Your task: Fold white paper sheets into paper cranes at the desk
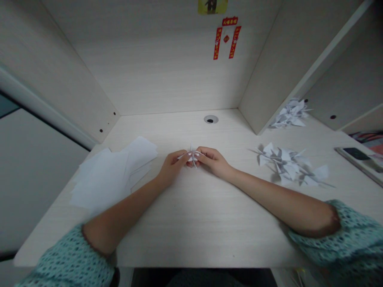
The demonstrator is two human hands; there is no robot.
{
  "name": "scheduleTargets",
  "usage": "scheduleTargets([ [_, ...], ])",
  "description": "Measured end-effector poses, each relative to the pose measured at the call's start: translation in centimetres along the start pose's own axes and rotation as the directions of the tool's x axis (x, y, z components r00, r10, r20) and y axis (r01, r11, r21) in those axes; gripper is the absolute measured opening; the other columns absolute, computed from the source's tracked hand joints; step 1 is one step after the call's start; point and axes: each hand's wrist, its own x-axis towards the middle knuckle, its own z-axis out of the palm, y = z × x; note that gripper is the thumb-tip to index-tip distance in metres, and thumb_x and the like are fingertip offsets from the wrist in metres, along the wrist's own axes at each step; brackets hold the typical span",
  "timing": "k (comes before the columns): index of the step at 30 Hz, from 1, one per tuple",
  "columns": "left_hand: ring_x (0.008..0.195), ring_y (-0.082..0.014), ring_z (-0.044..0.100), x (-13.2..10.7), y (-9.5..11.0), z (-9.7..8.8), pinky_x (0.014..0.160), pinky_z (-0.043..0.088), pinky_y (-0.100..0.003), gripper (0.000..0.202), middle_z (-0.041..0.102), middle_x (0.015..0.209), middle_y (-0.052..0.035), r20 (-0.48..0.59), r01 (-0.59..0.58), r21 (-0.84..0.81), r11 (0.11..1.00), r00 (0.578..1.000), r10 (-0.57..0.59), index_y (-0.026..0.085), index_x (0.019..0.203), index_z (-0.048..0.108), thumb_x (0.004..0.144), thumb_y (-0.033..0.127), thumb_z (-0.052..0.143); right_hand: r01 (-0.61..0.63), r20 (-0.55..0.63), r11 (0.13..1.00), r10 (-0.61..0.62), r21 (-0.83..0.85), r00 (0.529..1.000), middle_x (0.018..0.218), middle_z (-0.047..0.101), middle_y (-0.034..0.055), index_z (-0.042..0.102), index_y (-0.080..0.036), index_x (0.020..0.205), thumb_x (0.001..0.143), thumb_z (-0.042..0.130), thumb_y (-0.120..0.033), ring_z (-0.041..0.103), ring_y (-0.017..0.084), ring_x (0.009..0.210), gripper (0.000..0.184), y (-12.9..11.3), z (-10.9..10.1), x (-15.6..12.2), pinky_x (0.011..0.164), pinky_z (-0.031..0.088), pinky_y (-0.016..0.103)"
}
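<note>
Grasping a small white paper crane (191,156) at frame centre, with left hand (172,167) and right hand (214,161) both closed on it, fingertips pinching from opposite sides and nearly meeting. Exact finger placement on the folds: too small to tell. Both forearms extended across the pale wood-grain desk (191,239), hands held just above its surface or touching it, not determinable. At mid-left of frame, loose stack of white paper sheets (104,177), just beside the left hand. At right, heap of paper cranes (287,165), near the right hand but apart from it. At upper right, second heap (290,114), against the partition (338,79). At far right edge, phone (356,154). At top centre, red paper charms (227,38) on the back panel (155,67).
</note>
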Motion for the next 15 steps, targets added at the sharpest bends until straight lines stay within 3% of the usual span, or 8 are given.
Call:
scheduleTargets([
  [5, 0.058, -0.0124, 0.050, 0.17, 0.19, -0.26, 0.063, 0.038, -0.027, 0.043, 0.060, 0.059, -0.0012, -0.025, 0.000, -0.096, 0.995, 1.000, -0.003, 0.016, 0.057, 0.062, 0.081, 0.052, 0.056, -0.043, 0.025, 0.983, 0.039, 0.179, 0.999, 0.066, 0.058, 0.0005, 0.059, -0.018, 0.067, 0.080, 0.064, -0.047, 0.053, 0.014, 0.063, 0.033, 0.29, 0.09, 0.12, 0.069, 0.041, 0.030],
  [15, 0.058, -0.0136, 0.048, 0.20, 0.36, -0.55, 0.062, 0.037, -0.028, 0.046, 0.058, 0.058, -0.0025, -0.053, 0.050, -0.244, 0.968, 0.996, -0.065, 0.016, 0.054, 0.062, 0.073, 0.058, 0.063, -0.078, 0.011, 0.968, 0.077, 0.239, 0.997, 0.061, 0.059, -0.0009, 0.060, -0.018, 0.066, 0.078, 0.066, -0.047, 0.053, 0.013, 0.062, 0.032, 0.16, -0.03, 0.13, 0.067, 0.038, 0.028],
])
